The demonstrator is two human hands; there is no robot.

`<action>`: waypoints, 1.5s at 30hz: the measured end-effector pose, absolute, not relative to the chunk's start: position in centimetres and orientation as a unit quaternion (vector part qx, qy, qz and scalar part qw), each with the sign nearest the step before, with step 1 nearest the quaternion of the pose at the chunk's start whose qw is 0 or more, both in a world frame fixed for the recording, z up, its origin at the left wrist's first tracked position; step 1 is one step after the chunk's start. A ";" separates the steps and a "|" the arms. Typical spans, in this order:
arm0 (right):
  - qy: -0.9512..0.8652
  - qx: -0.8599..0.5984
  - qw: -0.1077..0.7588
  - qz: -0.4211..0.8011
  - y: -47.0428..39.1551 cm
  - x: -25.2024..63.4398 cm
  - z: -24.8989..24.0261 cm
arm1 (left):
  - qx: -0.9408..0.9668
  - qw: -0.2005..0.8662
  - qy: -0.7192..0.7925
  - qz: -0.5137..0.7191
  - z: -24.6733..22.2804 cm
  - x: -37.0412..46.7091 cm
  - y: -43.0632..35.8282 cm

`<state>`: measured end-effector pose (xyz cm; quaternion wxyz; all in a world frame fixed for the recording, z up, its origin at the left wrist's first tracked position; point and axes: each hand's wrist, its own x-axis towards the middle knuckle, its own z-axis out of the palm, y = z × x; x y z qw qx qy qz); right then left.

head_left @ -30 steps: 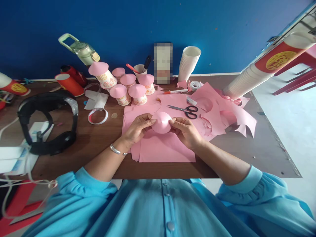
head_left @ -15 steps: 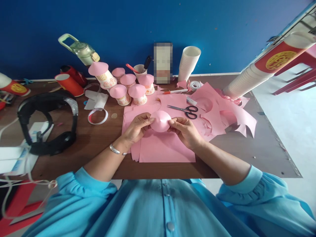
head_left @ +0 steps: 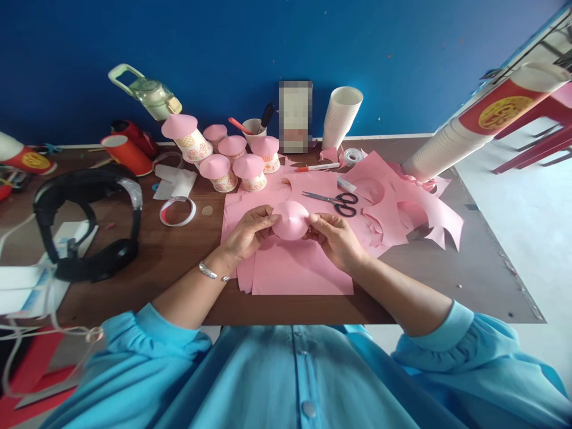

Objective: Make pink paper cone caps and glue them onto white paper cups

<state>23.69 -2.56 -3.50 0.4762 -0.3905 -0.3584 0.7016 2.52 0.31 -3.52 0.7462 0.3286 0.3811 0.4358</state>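
Between my two hands is a shallow pink paper cone (head_left: 290,220), its tip pointing up toward me. My left hand (head_left: 252,231) pinches its left rim with thumb on top, and my right hand (head_left: 336,237) pinches the right rim the same way. Both hands are closed; the fingers underneath are partly hidden. Below them lies a stack of pink paper sheets (head_left: 304,274). Scissors (head_left: 337,202) with black handles rest on the paper just beyond my right hand. Several patterned paper cups with pink cone tops (head_left: 249,173) stand behind my left hand.
Pink paper scraps (head_left: 393,208) spread to the right, near a tape roll (head_left: 353,156) and a marker (head_left: 317,167). Stacked white cups (head_left: 342,116) stand by the blue wall. Farther left are another tape roll (head_left: 177,225), a black headband-like device (head_left: 87,271) and a green bottle (head_left: 154,98).
My right thumb has shifted slightly at the cone's right rim. The cone stays in both hands at nearly the same place, and the camera view has moved very little.
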 end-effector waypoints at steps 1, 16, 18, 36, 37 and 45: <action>-0.358 -0.397 0.479 0.697 -2.5 23.7 -3.5 | 0.330 0.746 0.381 0.435 -3.5 2.5 0.3; -0.326 -0.380 0.481 0.720 -2.4 23.7 -3.4 | 0.373 0.743 0.354 0.429 -4.0 2.3 0.4; -0.327 -0.382 0.472 0.724 -2.4 23.7 -3.3 | 0.380 0.743 0.354 0.422 -4.2 2.3 0.4; -0.340 -0.390 0.437 0.736 -2.7 23.5 -3.1 | 0.430 0.736 0.364 0.375 -4.0 2.5 0.2; -0.337 -0.391 0.432 0.740 -2.8 23.5 -3.1 | 0.432 0.737 0.364 0.371 -4.0 2.5 0.2; -0.337 -0.394 0.419 0.746 -3.0 23.3 -3.3 | 0.458 0.733 0.359 0.352 -4.2 2.5 0.1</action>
